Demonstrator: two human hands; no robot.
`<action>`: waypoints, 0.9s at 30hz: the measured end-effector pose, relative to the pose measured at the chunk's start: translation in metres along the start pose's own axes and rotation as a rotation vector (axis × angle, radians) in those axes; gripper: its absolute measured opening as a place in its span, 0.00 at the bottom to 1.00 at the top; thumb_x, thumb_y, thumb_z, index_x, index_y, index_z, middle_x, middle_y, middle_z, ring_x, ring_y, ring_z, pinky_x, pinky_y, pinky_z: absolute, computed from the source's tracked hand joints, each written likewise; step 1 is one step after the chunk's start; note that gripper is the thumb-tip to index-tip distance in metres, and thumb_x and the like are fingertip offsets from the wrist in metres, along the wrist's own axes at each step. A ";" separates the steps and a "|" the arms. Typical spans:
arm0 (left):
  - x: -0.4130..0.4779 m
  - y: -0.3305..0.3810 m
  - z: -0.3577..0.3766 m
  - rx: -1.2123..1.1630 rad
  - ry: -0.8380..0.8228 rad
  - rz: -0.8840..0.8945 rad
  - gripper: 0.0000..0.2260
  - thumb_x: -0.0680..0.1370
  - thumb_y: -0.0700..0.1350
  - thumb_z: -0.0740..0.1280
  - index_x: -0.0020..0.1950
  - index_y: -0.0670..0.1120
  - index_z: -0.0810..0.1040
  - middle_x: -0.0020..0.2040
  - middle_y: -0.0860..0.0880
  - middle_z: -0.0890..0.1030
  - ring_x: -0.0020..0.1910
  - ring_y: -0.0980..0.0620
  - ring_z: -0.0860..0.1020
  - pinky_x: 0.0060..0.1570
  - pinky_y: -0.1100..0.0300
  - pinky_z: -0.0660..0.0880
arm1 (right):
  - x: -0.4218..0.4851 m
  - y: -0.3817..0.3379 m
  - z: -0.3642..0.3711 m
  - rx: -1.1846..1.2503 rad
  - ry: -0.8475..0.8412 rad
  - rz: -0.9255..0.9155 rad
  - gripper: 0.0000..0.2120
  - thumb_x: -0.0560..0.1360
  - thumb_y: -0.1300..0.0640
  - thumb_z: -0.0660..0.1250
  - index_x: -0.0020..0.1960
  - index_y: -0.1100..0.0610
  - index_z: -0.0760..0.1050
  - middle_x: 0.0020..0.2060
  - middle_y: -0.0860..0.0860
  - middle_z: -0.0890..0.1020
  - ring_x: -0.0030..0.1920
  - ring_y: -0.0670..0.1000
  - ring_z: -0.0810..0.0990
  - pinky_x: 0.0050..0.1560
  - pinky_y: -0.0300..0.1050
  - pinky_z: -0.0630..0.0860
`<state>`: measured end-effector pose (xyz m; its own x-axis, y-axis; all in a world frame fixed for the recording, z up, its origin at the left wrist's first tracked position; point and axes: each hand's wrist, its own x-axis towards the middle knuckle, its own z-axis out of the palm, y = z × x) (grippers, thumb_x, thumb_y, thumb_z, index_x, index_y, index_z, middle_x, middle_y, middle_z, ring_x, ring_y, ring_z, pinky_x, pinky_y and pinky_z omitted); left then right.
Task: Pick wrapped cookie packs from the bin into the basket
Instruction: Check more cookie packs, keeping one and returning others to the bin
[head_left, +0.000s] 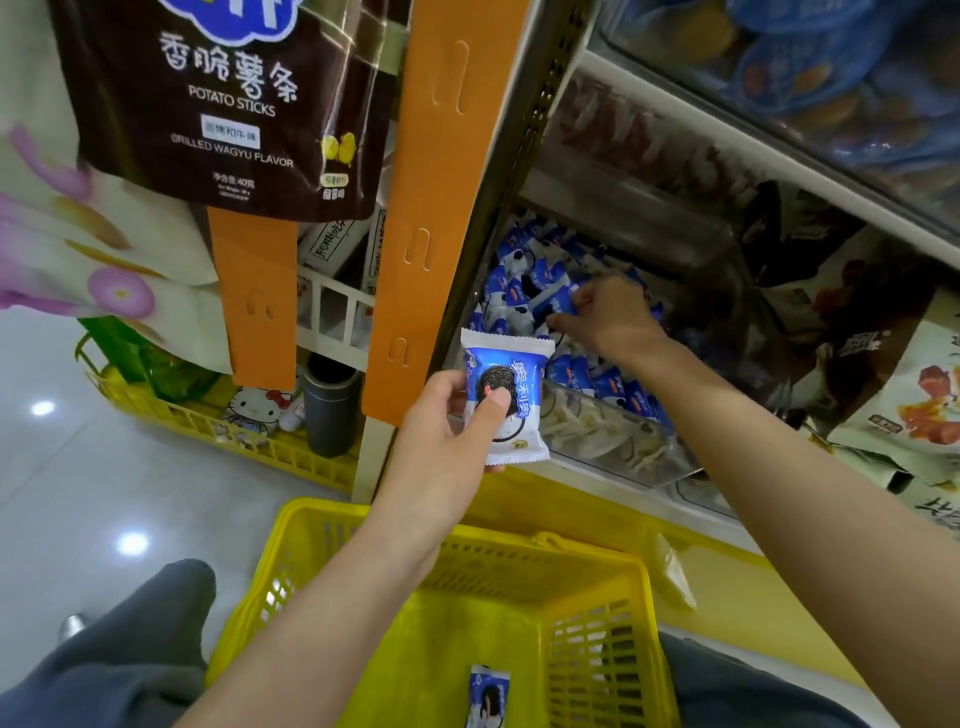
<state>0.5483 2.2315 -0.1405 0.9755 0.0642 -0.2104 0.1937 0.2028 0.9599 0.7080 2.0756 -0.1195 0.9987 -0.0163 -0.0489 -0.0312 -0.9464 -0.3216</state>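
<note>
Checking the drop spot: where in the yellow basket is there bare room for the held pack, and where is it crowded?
Basket floor is mostly bare: free between the lone pack at its near edge and the back wall. Crowded: the bin, heaped with packs where the right hand pinches one.

A brown potato-sticks bag (223, 104) hung up-left of the left hand (447, 431); an orange strip (452, 208) ran just beside that hand; a yellow crate (208, 415) sat to its left; pale snack bags (904, 395) lay right of the right hand (608, 317).
</note>
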 end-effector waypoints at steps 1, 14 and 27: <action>0.000 0.000 0.000 -0.002 0.000 0.003 0.10 0.78 0.49 0.62 0.59 0.52 0.72 0.51 0.56 0.77 0.44 0.62 0.78 0.29 0.76 0.71 | 0.001 -0.003 0.002 0.027 -0.009 -0.009 0.19 0.73 0.53 0.70 0.28 0.58 0.68 0.24 0.54 0.70 0.26 0.50 0.68 0.31 0.44 0.67; 0.002 0.000 -0.001 0.002 -0.006 0.008 0.11 0.78 0.48 0.62 0.60 0.50 0.72 0.52 0.53 0.78 0.46 0.62 0.78 0.30 0.77 0.71 | 0.003 -0.009 0.008 0.310 -0.049 0.025 0.11 0.76 0.53 0.66 0.53 0.59 0.77 0.52 0.55 0.80 0.51 0.52 0.78 0.57 0.48 0.75; -0.012 -0.025 0.015 0.099 -0.294 0.009 0.08 0.78 0.38 0.62 0.52 0.51 0.72 0.51 0.54 0.79 0.46 0.64 0.77 0.45 0.74 0.72 | -0.159 0.029 0.016 0.668 0.336 -0.401 0.07 0.77 0.56 0.62 0.54 0.49 0.71 0.44 0.41 0.77 0.44 0.42 0.77 0.45 0.34 0.74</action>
<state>0.5331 2.2107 -0.1593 0.9627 -0.2229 -0.1535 0.1805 0.1061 0.9778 0.5473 2.0563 -0.1356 0.8950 0.0852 0.4379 0.4161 -0.5134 -0.7505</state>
